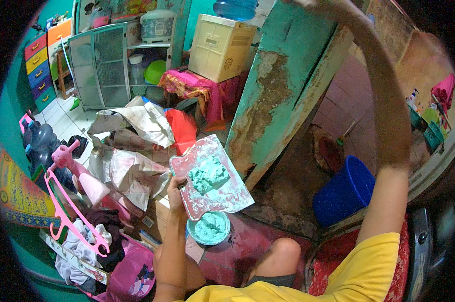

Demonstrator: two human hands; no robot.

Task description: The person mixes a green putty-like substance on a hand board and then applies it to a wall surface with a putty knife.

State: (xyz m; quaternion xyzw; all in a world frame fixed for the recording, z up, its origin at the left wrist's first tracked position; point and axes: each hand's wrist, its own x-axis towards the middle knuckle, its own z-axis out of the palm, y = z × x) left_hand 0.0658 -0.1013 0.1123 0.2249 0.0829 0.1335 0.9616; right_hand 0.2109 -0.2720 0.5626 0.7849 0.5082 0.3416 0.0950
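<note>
From where I stand, the raised right hand [315, 4] is cut off up top; the smeared board [240, 190] hides most fingers of the left hand [175, 195].

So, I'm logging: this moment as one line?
left hand: gripping board | paste: on board, in bowl | right hand: raised, partly cropped

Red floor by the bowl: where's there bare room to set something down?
The red tiles show a bare patch right of the bowl, between it and the bent knee. Left of the bowl it's crowded: cardboard, purple basket, clothes and pink hanger.
</note>
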